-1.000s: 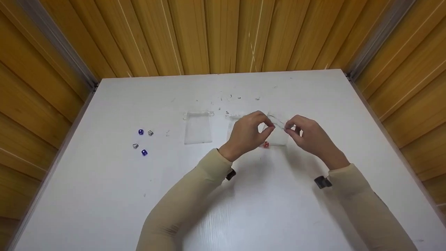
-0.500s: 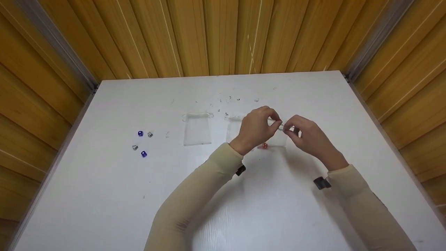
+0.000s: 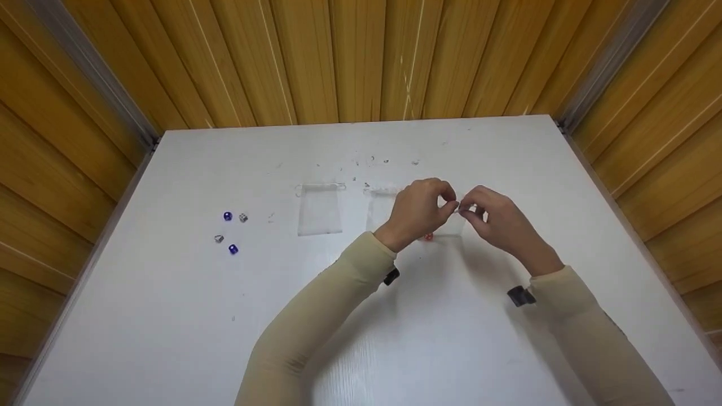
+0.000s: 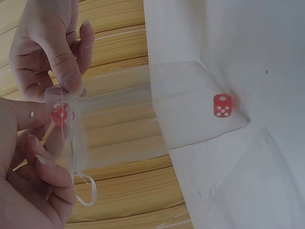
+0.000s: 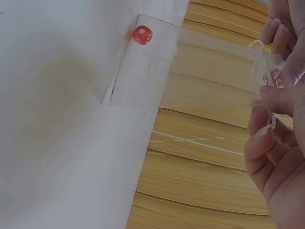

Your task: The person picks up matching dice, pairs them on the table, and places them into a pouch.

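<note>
A sheer drawstring bag (image 4: 124, 114) stretches from the hands down to the table, a red die (image 4: 222, 106) at its bottom end. My right hand (image 3: 496, 217) pinches the bag's mouth between thumb and fingers. Right beside it, my left hand (image 3: 417, 211) holds a second red die (image 4: 60, 114) at the mouth, seen through the sheer fabric in the left wrist view. A white drawstring loop (image 4: 88, 190) hangs from the side of the mouth. In the head view the left hand covers part of a middle bag (image 3: 381, 198), and the held die is hidden there.
Another sheer bag (image 3: 320, 210) lies flat left of the hands. Farther left are two blue dice, one at the back (image 3: 228, 216) and one nearer (image 3: 233, 248), with two greyish clear dice (image 3: 243, 217) beside them. The white table (image 3: 169, 327) ends at wood-slat panels (image 3: 316, 62).
My left hand has moved right to the bag's mouth, and its fingertips now almost meet those of my right hand. The right hand has stayed nearly still. The loose dice have not moved.
</note>
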`<state>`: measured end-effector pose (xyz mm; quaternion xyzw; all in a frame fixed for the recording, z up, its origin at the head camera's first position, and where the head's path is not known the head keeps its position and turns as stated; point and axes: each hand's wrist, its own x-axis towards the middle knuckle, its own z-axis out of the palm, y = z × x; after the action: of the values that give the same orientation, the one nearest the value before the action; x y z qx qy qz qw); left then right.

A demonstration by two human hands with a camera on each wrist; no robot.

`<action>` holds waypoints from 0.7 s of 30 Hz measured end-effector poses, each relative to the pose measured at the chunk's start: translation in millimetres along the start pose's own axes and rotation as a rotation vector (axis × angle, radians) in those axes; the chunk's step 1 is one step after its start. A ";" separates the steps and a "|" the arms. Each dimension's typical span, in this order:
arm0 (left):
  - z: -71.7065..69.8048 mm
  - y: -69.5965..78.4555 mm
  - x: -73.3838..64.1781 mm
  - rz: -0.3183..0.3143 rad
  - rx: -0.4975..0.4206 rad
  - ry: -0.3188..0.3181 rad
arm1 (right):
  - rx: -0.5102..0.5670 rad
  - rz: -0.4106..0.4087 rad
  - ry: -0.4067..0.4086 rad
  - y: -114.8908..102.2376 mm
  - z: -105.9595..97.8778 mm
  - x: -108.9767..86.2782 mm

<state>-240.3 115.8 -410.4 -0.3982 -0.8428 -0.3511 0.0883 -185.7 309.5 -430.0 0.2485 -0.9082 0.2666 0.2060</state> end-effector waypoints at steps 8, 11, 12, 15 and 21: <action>-1.4 -2.0 -1.0 0.027 -0.036 0.016 | -0.006 0.003 0.001 2.0 0.1 -1.8; -6.2 -5.2 -2.4 0.035 -0.071 0.072 | -0.012 -0.003 0.001 2.1 -0.3 -1.4; -8.0 -6.9 -3.1 0.034 -0.083 0.091 | -0.015 -0.006 0.001 1.9 -0.3 -1.2; -13.3 -12.5 -5.4 0.017 -0.115 0.133 | -0.016 -0.011 -0.001 1.1 -1.3 -1.4; -18.0 -30.8 -14.1 -0.071 -0.117 0.090 | -0.026 0.001 0.002 1.2 -1.2 -2.8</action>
<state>-255.8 81.8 -419.3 -0.3564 -0.8295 -0.4204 0.0901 -183.9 312.1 -431.0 0.2451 -0.9114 0.2553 0.2099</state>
